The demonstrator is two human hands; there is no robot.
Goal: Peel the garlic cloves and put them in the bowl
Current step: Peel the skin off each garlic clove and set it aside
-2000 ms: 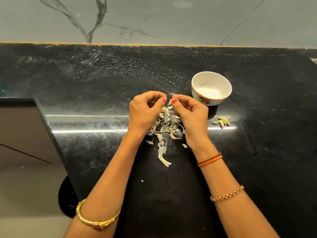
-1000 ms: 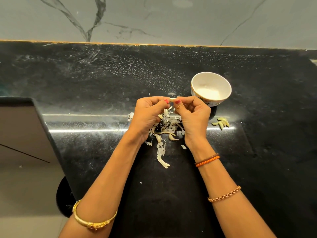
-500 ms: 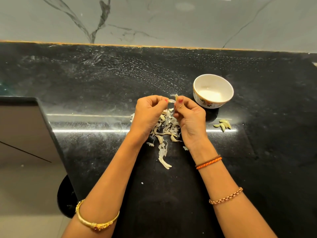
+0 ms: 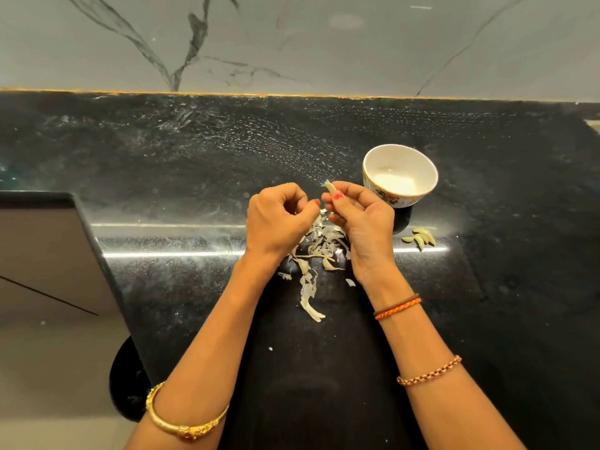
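Right fingers: I see my right hand point(image 4: 363, 228) pinching a pale clove point(image 4: 331, 187) between thumb and fingertips; the clove's tip sticks up above the thumbnail.
Left fingers: my left hand point(image 4: 276, 222) has its fingers curled in, thumb and forefinger tips close together; I cannot tell whether they pinch a scrap of skin or nothing.
Gap: the two hands sit just beside each other, thumbs nearly touching, raised over the counter.
Clove: in my right hand, above the peels and just left of the bowl.
Peels: a loose heap of papery peels point(image 4: 316, 251) lies on the counter under and between my hands, with one long strip trailing toward me.
Bowl: a white bowl point(image 4: 418, 190) with a floral band stands just right of my right hand; its inside looks pale, and I cannot make out cloves in it.
Other cloves: a small cluster of greenish cloves point(image 4: 421, 239) lies on the counter near the bowl, on its near side.
Counter: black speckled counter point(image 4: 162, 157), smeared with white marks, under a grey veined wall point(image 4: 292, 43).
Wrists: gold bangle point(image 4: 185, 423) on my left arm; orange thread point(image 4: 397, 307) and bead chain point(image 4: 428, 371) on my right.
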